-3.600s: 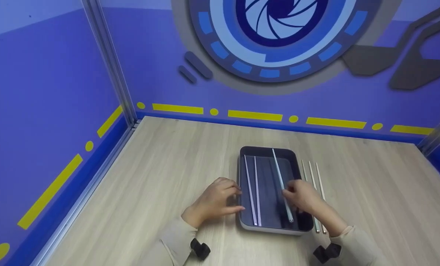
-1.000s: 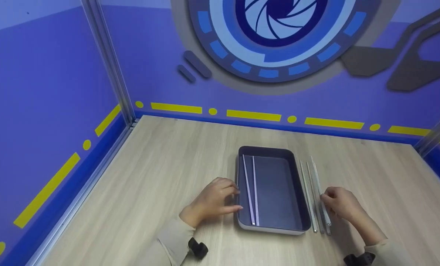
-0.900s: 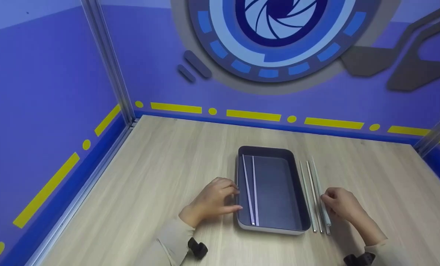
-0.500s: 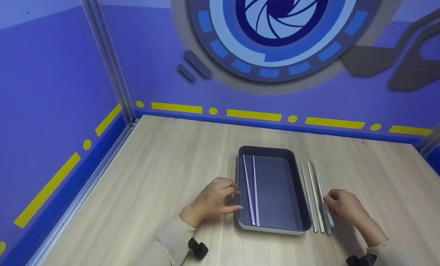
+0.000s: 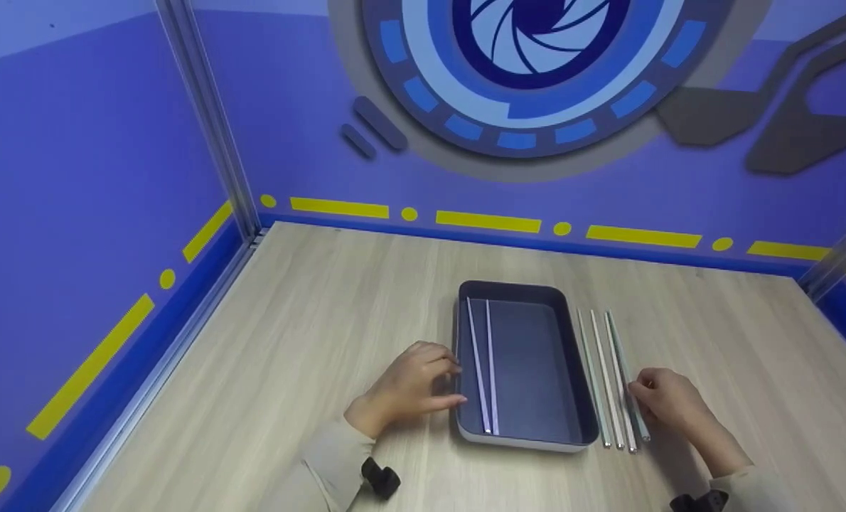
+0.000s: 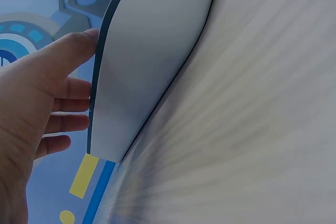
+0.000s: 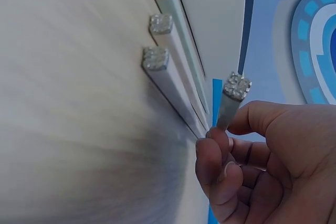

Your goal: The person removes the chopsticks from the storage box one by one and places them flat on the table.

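Observation:
My right hand point(image 5: 668, 398) pinches a pale blue-green metal chopstick point(image 5: 641, 424) between thumb and fingers. In the right wrist view the square, bright end of this chopstick point(image 7: 230, 106) points toward the camera, raised off the table. Three similar chopsticks point(image 5: 606, 377) lie side by side on the table, just left of that hand. A dark shallow tray point(image 5: 533, 377) with a pale outside stands left of them. Two light purple chopsticks point(image 5: 478, 363) rest inside it along the left. My left hand point(image 5: 412, 384) has relaxed fingers, its thumb point(image 6: 79, 51) and fingertips at the tray's left rim.
The wood-grain table point(image 5: 323, 320) reaches back to a blue panel wall point(image 5: 288, 142) with yellow dashes. A metal corner post point(image 5: 210, 114) stands at the far left. A black wrist strap point(image 5: 380, 478) sits on the left sleeve.
My right hand has carried its chopstick from over the tray to the right of the tray, then shifted slightly further right beside the three on the table. My left hand stays put.

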`<action>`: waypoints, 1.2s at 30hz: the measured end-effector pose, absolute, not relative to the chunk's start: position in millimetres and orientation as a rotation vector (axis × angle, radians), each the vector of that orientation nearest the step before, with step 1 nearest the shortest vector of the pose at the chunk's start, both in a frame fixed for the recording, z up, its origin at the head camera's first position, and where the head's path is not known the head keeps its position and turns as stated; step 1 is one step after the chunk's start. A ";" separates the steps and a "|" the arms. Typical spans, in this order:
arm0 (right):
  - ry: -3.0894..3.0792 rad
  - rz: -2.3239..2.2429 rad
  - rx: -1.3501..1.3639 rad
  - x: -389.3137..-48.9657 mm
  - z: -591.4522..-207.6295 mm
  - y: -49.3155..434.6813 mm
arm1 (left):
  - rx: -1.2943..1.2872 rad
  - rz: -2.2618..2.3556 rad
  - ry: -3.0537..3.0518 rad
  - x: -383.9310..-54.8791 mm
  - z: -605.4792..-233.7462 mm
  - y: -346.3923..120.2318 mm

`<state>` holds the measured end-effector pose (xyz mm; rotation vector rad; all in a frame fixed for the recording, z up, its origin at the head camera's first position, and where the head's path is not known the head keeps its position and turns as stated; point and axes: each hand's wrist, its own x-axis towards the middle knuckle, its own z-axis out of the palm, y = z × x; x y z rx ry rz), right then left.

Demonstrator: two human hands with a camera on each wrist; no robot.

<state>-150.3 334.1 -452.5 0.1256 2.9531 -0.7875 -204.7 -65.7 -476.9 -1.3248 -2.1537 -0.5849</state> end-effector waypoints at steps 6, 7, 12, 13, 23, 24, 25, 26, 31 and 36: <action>2.900 -0.792 0.187 -148.9 -453.5 335.2 | -1.316 -0.584 -2.178 -203.9 -477.9 -66.0; 2.893 -0.791 0.200 -149.1 -453.9 335.6 | -1.315 -0.585 -2.180 -203.7 -477.6 -66.0; 2.870 -0.776 0.239 -150.0 -456.4 337.0 | -1.319 -0.589 -2.172 -204.5 -477.8 -65.9; 2.867 -0.776 0.247 -150.0 -456.8 337.2 | -1.321 -0.589 -2.168 -204.7 -478.0 -65.8; 2.867 -0.777 0.237 -148.7 -460.5 338.9 | -1.315 -0.582 -2.165 -204.6 -477.9 -66.1; 2.867 -0.780 0.233 -148.6 -460.8 339.0 | -1.314 -0.582 -2.168 -204.5 -477.9 -66.2; 2.866 -0.785 0.230 -148.6 -460.8 339.1 | -1.313 -0.582 -2.171 -204.4 -477.9 -66.3; 2.865 -0.788 0.228 -148.5 -460.9 339.1 | -1.312 -0.582 -2.174 -204.2 -477.8 -66.3; 2.861 -0.808 0.202 -148.0 -461.2 339.2 | -1.314 -0.582 -2.178 -203.8 -477.3 -66.4; 2.849 -0.820 0.187 -148.3 -463.0 339.2 | -1.318 -0.580 -2.176 -204.7 -476.7 -65.4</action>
